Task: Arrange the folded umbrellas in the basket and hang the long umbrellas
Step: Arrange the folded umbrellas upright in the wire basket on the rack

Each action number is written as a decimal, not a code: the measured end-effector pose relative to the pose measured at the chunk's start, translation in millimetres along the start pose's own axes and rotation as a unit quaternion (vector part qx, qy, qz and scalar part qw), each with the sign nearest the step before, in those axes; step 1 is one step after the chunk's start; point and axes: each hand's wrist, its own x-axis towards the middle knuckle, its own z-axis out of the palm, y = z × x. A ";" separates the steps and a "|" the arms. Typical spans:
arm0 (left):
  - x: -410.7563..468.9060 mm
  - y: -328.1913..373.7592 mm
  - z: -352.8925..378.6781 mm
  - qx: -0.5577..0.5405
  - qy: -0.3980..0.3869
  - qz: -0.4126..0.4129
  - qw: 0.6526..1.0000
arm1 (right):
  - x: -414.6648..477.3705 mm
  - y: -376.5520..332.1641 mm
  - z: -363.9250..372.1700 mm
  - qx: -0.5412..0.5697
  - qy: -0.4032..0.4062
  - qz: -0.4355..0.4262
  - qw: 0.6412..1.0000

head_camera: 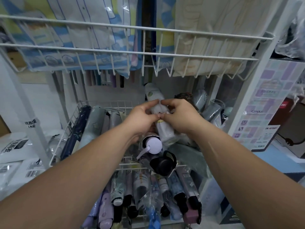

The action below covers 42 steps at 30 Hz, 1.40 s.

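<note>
both hands pinch white folded umbrella (156, 96) over wire basket (72, 116); left hand (142, 118) and right hand (178, 116) fingers curled gripping it

A: Left hand (140, 116)?
B: Arm extended forward; fingers (152, 103) curled, pinching the white folded umbrella (153, 94).
A: Right hand (179, 115)?
B: Mirrored pose, same pinch; both hands close together.
</note>
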 end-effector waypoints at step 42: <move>-18.5 -81.1 -179.8 0.503 -0.008 0.002 0.864 | 27.9 -53.6 165.5 -0.288 -0.237 -0.019 0.927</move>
